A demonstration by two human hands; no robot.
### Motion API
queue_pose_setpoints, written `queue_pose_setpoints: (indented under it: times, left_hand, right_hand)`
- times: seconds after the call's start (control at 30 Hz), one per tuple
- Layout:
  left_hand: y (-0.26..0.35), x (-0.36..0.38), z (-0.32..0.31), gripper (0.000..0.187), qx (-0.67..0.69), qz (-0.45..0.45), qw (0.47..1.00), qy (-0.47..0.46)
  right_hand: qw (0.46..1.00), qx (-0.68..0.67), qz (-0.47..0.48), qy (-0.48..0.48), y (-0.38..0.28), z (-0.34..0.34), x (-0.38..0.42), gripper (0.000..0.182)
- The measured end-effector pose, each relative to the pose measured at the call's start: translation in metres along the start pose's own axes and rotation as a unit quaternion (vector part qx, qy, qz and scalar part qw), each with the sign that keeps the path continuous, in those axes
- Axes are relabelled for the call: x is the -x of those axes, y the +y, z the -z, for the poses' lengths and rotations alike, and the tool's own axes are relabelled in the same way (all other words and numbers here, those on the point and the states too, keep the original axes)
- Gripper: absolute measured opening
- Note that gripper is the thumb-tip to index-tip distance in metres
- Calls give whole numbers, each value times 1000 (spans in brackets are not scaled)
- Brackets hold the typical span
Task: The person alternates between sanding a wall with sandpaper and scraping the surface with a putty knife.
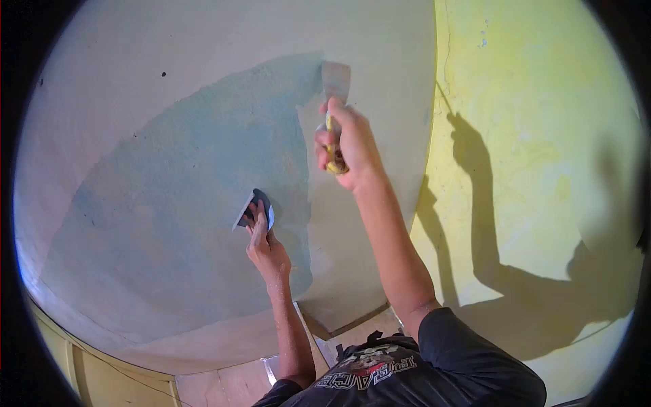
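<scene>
My right hand [349,142] is closed around the yellow handle of a putty knife [336,80]. The knife's broad blade points up and lies over the top right border of a blue-grey patch [196,176] on the pale surface. Lower and to the left, my left hand [266,247] grips a dark tool [256,207] with a pale straight edge, held in front of the patch. Its exact kind I cannot make out, as my fingers cover part of it. Whether the blade touches the surface cannot be told.
A yellow wall [536,115] meets the pale surface [380,230] along an edge on the right and carries shadows of my arms. Yellow panelling [91,373] runs along the lower left. A recessed corner [339,325] lies below, near my dark shirt [434,359].
</scene>
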State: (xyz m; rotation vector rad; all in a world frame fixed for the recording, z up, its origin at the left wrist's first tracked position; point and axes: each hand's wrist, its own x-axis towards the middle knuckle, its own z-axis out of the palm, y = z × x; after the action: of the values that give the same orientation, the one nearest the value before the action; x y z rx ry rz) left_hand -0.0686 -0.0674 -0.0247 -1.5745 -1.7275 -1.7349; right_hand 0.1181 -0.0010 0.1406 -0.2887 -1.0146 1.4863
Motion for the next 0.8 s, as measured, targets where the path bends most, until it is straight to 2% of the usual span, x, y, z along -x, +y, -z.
queue_pose_setpoints:
  times: [0.2, 0.33, 0.43, 0.6, 0.73, 0.8]
  left_hand:
    - [-4, -1, -1, 51, 16, 7, 1000, 0]
    - [2, -2, -3, 50, 10, 20, 1000, 4]
    - [0, -3, -2, 50, -8, 20, 1000, 0]
    - [1, -5, -3, 51, 7, 23, 1000, 3]
    - [0, 0, -1, 51, -7, 14, 1000, -3]
    - [1, -2, -2, 51, -7, 11, 1000, 2]
  right_hand:
    - [999, 29, 19, 6, -12, -1, -6, 36]
    - [998, 51, -24, -11, -8, 5, 1, 35]
    - [998, 60, -1, 10, -20, 0, -7, 35]
    - [996, 84, -34, 1, -15, 8, -4, 35]
    - [998, 63, -8, 18, -9, 6, -3, 36]
    - [996, 81, -25, 18, -7, 12, 3, 36]
